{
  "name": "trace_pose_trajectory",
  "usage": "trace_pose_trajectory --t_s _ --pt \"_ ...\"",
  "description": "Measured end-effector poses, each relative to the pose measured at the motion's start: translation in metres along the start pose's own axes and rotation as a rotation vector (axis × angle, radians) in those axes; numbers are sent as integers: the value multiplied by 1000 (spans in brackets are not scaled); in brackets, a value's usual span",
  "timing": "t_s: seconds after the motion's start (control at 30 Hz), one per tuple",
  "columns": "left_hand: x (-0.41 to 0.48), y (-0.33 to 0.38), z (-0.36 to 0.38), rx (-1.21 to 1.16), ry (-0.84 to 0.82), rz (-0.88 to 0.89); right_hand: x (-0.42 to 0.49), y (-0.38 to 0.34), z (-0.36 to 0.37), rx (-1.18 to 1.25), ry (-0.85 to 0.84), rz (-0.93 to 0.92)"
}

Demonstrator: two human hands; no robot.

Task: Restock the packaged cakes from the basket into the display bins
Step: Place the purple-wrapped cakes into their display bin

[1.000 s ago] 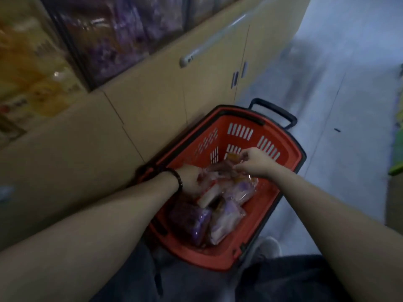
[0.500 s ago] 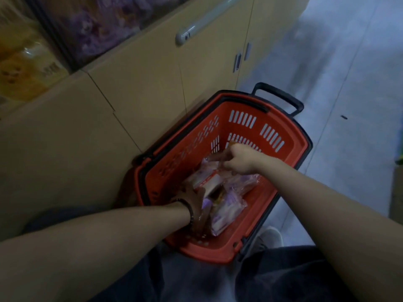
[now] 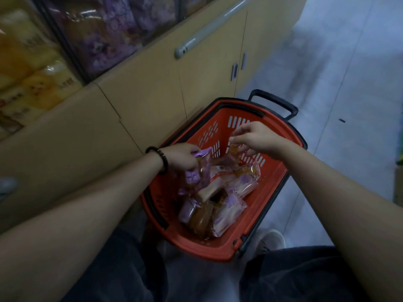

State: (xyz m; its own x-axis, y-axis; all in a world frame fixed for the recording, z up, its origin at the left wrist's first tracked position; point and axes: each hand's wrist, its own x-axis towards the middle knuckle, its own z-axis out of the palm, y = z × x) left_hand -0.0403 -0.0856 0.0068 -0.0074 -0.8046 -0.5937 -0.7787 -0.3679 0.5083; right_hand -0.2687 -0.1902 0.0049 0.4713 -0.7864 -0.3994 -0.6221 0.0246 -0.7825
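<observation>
A red shopping basket (image 3: 269,205) stands on the floor by my legs, with several packaged cakes (image 3: 220,205) in purple, white and orange wrappers inside. My left hand (image 3: 182,156) grips a purple-wrapped cake pack (image 3: 197,171) and holds it lifted over the basket's left side. My right hand (image 3: 257,137) pinches the top edge of an orange-tinted cake pack (image 3: 234,153) above the basket's far end. The display bins (image 3: 104,33) rise at the upper left, behind clear fronts, with purple packs and yellow packs (image 3: 28,68) inside.
A tan cabinet (image 3: 152,90) with a grey rail (image 3: 209,31) and door handles runs along the left under the bins. The basket's black handle (image 3: 277,103) sticks out at its far end. Grey floor (image 3: 338,83) stretches to the right. My shoe (image 3: 272,239) is beside the basket.
Both hands have risen out of the pile in the basket, each now with a pack. The left hand moved from low in the basket up to its left rim.
</observation>
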Motion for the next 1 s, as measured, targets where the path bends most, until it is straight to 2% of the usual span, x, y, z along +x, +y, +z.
trace_pose_trajectory --t_s 0.13,0.23,0.37,0.5,0.57,0.67,0.8,0.9,1.0 --pt "-16 8 -16 -319 62 -42 -12 -23 9 97 -171 -68" --pt "-31 13 -27 -523 99 9 -22 -31 14 168 -259 -79" --pt "-55 22 -43 -770 130 182 -36 -39 6 245 -238 -164" --pt "-84 37 -56 -840 234 301 -51 -55 -9 307 -200 -289" --pt "-101 44 -64 -785 306 333 -62 -71 -16 324 -140 -355" --pt "-129 50 -82 -430 447 362 -77 -97 -25 288 -10 -455" --pt "-173 64 -103 -162 636 428 -95 -123 -29 418 116 -579" --pt "-205 78 -131 0 675 408 -108 -153 -35 497 143 -701" --pt "-244 93 -169 33 688 460 -125 -194 -50 527 166 -776"
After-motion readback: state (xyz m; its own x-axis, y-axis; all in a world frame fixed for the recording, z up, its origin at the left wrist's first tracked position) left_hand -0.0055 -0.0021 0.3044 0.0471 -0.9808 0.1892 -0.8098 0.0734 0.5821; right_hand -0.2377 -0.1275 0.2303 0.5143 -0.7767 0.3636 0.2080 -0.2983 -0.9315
